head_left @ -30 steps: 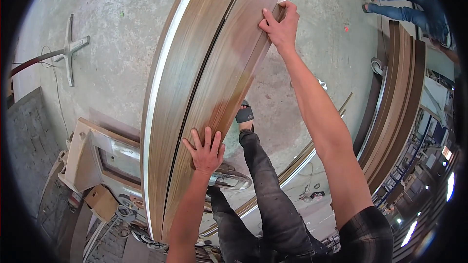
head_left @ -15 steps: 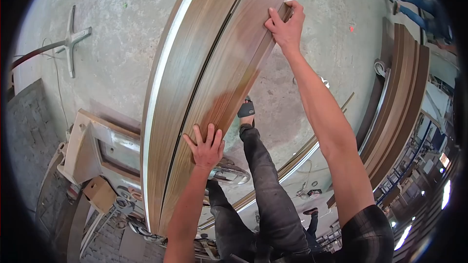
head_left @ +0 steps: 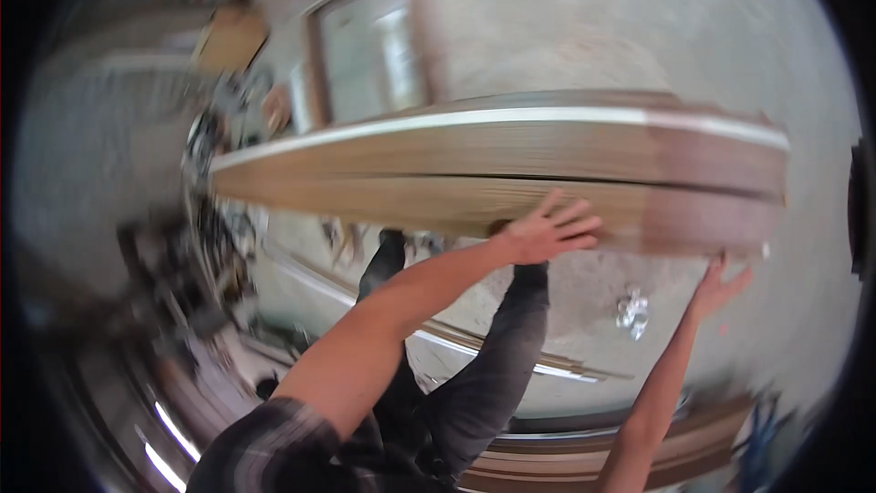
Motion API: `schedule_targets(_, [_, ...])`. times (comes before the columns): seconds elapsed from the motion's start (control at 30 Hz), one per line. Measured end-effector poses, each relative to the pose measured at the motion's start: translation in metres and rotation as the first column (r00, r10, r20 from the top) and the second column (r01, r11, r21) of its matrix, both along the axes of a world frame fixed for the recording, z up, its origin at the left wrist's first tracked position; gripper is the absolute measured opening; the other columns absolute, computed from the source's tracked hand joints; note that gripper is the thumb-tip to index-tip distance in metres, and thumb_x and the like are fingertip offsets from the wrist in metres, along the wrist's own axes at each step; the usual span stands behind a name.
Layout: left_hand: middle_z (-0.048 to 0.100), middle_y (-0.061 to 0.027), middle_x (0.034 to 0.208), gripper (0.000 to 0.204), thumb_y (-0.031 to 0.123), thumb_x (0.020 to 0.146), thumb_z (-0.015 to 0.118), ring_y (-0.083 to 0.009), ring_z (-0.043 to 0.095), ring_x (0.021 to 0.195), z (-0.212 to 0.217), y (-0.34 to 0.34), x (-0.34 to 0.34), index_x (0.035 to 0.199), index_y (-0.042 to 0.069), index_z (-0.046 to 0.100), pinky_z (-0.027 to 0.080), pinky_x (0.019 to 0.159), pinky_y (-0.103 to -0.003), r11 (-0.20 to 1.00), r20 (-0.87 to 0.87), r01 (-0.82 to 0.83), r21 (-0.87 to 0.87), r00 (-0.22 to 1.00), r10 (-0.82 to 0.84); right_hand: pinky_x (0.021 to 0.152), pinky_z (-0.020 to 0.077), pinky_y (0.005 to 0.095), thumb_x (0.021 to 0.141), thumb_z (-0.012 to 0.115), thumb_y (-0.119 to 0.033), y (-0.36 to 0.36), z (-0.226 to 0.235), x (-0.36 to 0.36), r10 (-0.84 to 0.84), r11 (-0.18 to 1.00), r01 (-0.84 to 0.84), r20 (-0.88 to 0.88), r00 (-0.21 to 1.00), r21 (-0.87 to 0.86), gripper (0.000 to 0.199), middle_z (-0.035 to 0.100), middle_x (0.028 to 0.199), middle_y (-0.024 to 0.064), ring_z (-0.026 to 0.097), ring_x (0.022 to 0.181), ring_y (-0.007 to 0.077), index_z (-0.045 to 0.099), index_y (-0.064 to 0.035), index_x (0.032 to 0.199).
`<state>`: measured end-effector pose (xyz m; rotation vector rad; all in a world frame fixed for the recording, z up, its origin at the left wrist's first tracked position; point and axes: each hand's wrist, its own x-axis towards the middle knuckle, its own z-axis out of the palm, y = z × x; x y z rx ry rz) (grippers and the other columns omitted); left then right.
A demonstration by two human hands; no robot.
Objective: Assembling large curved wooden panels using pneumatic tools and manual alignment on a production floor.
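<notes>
Two long wood-grain boards lie side by side across the view, the near board (head_left: 438, 207) and the far board (head_left: 547, 161), split by a narrow dark gap. A white strip (head_left: 547, 116) runs along the far side. My left hand (head_left: 552, 230) rests on the near board's front edge with fingers spread. Close to the right end, my right hand (head_left: 719, 290) has its fingers apart, and its fingertips reach the near board's front edge. Whether they press on it I cannot tell. Motion blur softens the boards and surroundings.
A cardboard box (head_left: 233, 36) and a brown-edged frame (head_left: 420, 46) stand beyond the boards. Long thin strips (head_left: 456, 338) lie on the floor behind my legs. A crumpled shiny piece (head_left: 632, 312) is on the floor near my right arm. More long brown boards (head_left: 584, 466) lie at the bottom.
My view has swung round, so the boards now lie crosswise instead of slanting upward. My right hand has gone from gripping the board's end to spread fingers at its edge.
</notes>
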<state>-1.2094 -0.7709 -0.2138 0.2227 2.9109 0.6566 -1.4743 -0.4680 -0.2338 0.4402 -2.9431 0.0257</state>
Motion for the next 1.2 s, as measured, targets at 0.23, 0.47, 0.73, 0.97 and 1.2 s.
schedule_targets(0.23, [0.022,-0.0032,0.151,0.055,0.022,0.086,0.051,-0.0288,0.017,0.140,0.011,-0.035,0.142,0.139,0.023,0.036,0.014,0.109,-0.059,0.900,0.097,-0.436,0.008,0.896,0.433,0.103,0.0314,0.0442,0.093,0.050,-0.032,-0.104,0.009,0.139,0.341,0.940,-0.342,0.113,0.933,-0.013,0.059,0.031,0.142,0.0271,0.034,0.131,0.0386,0.034,0.0016,0.138])
schedule_targets(0.47, [0.014,-0.0080,0.153,0.064,0.025,0.084,0.052,-0.0324,0.009,0.141,0.021,-0.117,0.329,0.144,0.023,0.029,0.011,0.109,-0.062,0.786,0.238,-0.601,-0.144,0.750,0.617,0.109,0.0255,0.0433,0.088,0.051,-0.020,-0.221,0.018,0.325,0.556,0.807,-0.590,0.351,0.753,-0.014,0.058,0.027,0.143,0.0290,0.028,0.133,0.0409,0.033,0.0043,0.137])
schedule_targets(0.73, [0.018,-0.0210,0.148,0.061,0.031,0.086,0.054,-0.0457,0.017,0.135,0.004,-0.183,0.592,0.140,0.013,0.034,0.023,0.101,-0.064,-0.296,0.237,-0.937,-0.187,-0.335,0.912,0.097,0.0369,0.0539,0.076,0.065,-0.024,-0.361,0.049,0.576,0.689,0.297,-0.949,0.712,0.137,-0.104,0.066,0.027,0.144,0.0258,0.027,0.131,0.0455,0.039,-0.0056,0.134])
schedule_targets(0.97, [0.061,-0.0196,0.088,0.022,0.025,0.086,0.054,-0.0383,0.060,0.085,-0.012,-0.134,0.703,0.096,0.006,0.058,0.050,0.067,-0.044,-0.625,0.507,-0.773,0.109,-0.498,0.704,0.105,0.0306,0.0466,0.076,0.065,-0.022,-0.511,0.048,0.728,0.705,-0.318,-0.944,0.643,-0.300,-0.092,0.058,0.038,0.140,0.0182,0.035,0.131,0.0336,0.048,-0.0073,0.129])
schedule_targets(1.2, [0.062,-0.0209,0.112,0.060,0.050,0.094,0.033,-0.0285,0.056,0.112,0.065,0.019,0.721,0.116,0.001,0.058,0.040,0.095,-0.035,-0.979,0.986,-0.179,-0.092,-0.151,-0.065,0.108,0.0286,0.0424,0.073,0.068,-0.022,-0.643,0.030,0.897,0.604,-0.626,-0.772,0.558,-0.569,-0.110,0.071,0.033,0.143,0.0204,0.031,0.133,0.0332,0.038,0.0014,0.133])
